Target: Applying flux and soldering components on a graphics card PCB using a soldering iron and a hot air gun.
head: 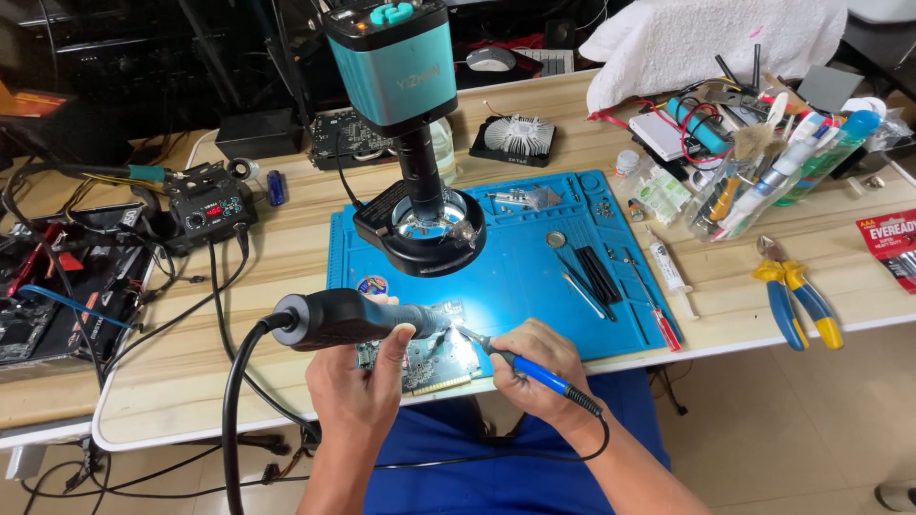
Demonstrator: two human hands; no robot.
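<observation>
Lower centre: black hot-air handle (348,319) gripped in left hand (358,386), blue soldering iron (520,365) pinched in right hand (536,370), both tips aimed at circuit board (420,367). Rework judged underway; steady tip placement called for next.

The hot-air handle (348,318) is black, the soldering iron (534,372) has a blue grip, and the circuit board (425,362) is green. The mat (534,277) is bright blue on the pale wood-grain worktop (286,257). The microscope camera (396,62) is teal, and the pliers (797,300) have blue and yellow handles.
</observation>
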